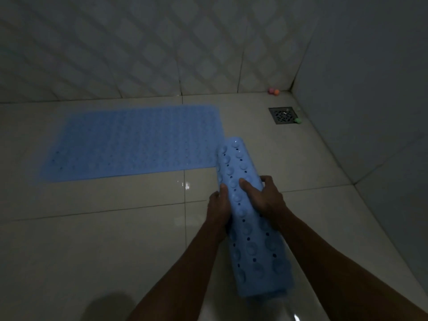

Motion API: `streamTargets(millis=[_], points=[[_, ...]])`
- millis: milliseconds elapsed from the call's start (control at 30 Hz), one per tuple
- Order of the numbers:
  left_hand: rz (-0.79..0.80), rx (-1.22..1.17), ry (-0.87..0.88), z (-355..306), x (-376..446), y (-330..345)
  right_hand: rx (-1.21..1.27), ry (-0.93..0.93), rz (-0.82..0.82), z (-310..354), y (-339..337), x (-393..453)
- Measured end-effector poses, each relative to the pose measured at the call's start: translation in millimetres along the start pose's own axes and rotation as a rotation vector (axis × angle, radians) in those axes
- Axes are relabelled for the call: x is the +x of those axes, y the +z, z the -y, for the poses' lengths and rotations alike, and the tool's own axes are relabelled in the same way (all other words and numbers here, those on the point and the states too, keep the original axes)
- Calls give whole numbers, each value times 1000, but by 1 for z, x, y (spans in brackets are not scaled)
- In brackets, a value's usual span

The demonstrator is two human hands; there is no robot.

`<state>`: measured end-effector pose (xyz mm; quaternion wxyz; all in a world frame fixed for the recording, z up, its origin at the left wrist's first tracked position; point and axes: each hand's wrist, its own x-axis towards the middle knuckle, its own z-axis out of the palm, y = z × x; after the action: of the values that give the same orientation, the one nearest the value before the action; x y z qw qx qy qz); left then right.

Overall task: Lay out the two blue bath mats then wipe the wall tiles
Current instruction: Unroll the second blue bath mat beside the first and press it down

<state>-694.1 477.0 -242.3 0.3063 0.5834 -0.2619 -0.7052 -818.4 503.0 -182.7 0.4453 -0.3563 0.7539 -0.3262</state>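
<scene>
Both hands on the rolled blue mat (pixel 249 212) above the floor (pixel 92 251): left hand (pixel 218 208) clasps its left side, right hand (pixel 264 196) wraps over the top, suction cups facing up. Beyond, 2nd blue mat (pixel 134 142) lies flat along the back wall tiles (pixel 139 47). Drain (pixel 283 115) sits nr far-right corner w/ small coloured balls (pixel 273 91).

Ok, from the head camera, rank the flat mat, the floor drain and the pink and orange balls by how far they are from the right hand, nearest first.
1. Flat mat, on the floor left of the right hand.
2. Floor drain, ahead, towards the right wall.
3. Pink and orange balls, in the far corner beyond the drain.
</scene>
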Motion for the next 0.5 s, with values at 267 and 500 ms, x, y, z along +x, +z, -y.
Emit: streamTargets(millis=[267,500], points=[[-72,10,-83,11,-5,13,-232,-38,25,-13,6,-2],[-195,121,2,3,-16,-39,-296,-104,29,-15,45,-9]])
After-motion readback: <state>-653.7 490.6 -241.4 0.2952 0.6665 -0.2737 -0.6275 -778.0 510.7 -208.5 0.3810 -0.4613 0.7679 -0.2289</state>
